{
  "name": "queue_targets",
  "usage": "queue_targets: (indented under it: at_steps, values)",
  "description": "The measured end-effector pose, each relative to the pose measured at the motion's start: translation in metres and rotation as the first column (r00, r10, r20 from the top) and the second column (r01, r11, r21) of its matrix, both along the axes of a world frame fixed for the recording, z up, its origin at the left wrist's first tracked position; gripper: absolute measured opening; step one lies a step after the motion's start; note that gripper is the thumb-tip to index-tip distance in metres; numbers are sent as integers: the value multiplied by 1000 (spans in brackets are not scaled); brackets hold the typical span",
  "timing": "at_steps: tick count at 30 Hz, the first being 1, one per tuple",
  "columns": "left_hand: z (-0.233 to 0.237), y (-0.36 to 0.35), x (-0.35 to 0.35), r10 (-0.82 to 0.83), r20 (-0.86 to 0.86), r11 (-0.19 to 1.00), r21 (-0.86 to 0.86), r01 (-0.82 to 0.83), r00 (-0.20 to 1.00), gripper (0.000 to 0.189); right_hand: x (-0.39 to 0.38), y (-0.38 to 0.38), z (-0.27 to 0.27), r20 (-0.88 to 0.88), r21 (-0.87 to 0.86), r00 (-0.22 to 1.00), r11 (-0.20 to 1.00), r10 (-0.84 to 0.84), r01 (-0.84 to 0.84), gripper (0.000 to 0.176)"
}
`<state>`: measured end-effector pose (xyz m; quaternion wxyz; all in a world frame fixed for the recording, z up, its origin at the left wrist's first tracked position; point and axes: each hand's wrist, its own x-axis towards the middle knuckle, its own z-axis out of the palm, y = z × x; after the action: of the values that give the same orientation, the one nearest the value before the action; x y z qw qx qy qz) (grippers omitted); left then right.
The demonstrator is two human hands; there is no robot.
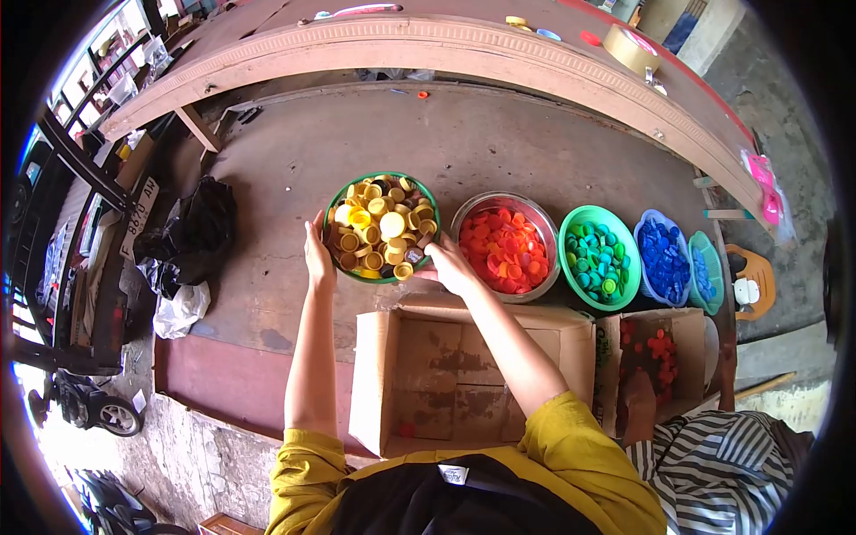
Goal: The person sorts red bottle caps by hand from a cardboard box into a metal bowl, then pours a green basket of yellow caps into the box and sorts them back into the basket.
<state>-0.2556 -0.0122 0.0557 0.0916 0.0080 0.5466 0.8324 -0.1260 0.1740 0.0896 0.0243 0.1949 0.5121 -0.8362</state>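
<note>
You hold the green-rimmed basket (383, 174) of bottle caps (392, 225) left of frame centre, left hand (318, 256) flat against its side, right hand (452, 267) gripping its rim; the heap calls for level support; five cap containers: one metal bowl (486, 201), four baskets; two cardboard boxes (370, 383).

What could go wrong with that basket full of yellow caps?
The yellow caps are heaped up high in the round basket, so some might tumble out if the left hand and right hand tip it. The open cardboard box is close by, so spilled caps could land in it. The bowl of red caps is right beside the right hand, so a bump might mix the colors.
</note>
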Motion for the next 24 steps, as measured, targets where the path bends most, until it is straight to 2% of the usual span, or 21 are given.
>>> queue_targets:
  at_steps: [3, 6, 7, 12, 15, 21, 22, 24]
  values:
    - [25, 1, 10, -46, -36, 994, 95, 50, 998, 54, 13, 5, 12, -33, -54, 999, 998, -30, 28, 47]
    - [65, 6, 33, -79, -98, 988, 127, 91, 992, 55, 35, 8, 39, -89, -9, 994, 998, -66, 66, 48]
    - [80, 8, 45, -88, -113, 986, 128, 103, 990, 55, 46, 8, 58, -62, 67, 997, 997, -36, 40, 59]
    - [122, 13, 107, -168, -166, 958, 204, 201, 972, 52, 115, 16, 100, -53, 137, 991, 982, -126, 132, 59]
    - [140, 9, 158, -219, -183, 948, 193, 254, 958, 53, 164, 15, 115, -35, 203, 987, 966, -157, 161, 55]
    - [127, -9, 240, -312, -128, 935, 132, 328, 941, 54, 251, 7, 88, 63, 202, 985, 969, -158, 142, 48]
    - [120, -11, 249, -279, -131, 945, 137, 296, 951, 50, 260, 3, 85, 68, 206, 983, 967, -170, 153, 48]
    - [105, -18, 261, -308, -216, 937, 99, 335, 927, 47, 275, -2, 69, 93, 183, 984, 974, -149, 130, 47]
